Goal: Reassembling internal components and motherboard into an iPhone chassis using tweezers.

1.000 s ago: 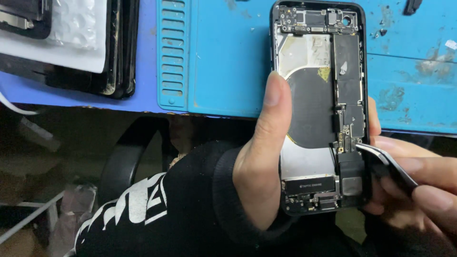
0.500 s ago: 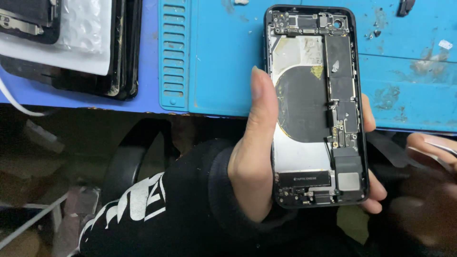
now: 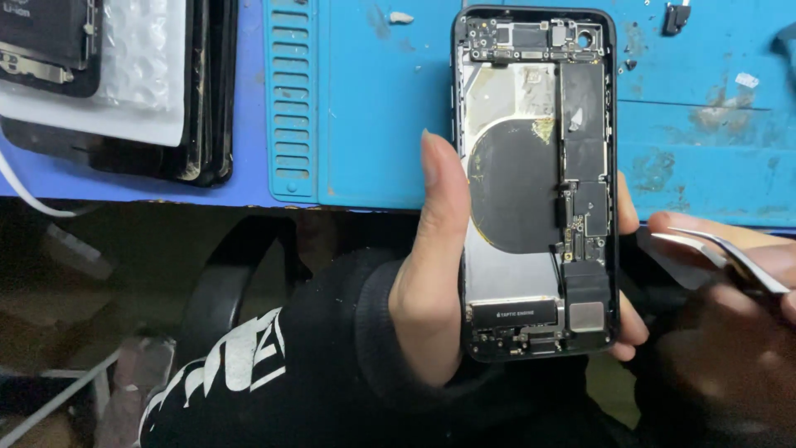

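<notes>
My left hand grips an opened black phone upright, thumb along its left edge and fingertips showing at its right edge. The phone's insides face me: a round dark coil, a logic board strip on the right, a small speaker block at the bottom. My right hand sits at the right edge of view, holding metal tweezers whose tips point left, a short way from the phone's right side and not touching it.
A blue work mat with a ribbed slot strip lies on the bench behind the phone. A stack of dark phone parts and a bubble-wrap sheet sits at top left. Small loose bits lie at top right. A black chair is below.
The tweezers were at the phone's lower right corner a second ago; my right hand has pulled them away to the right. The phone has shifted slightly up and left.
</notes>
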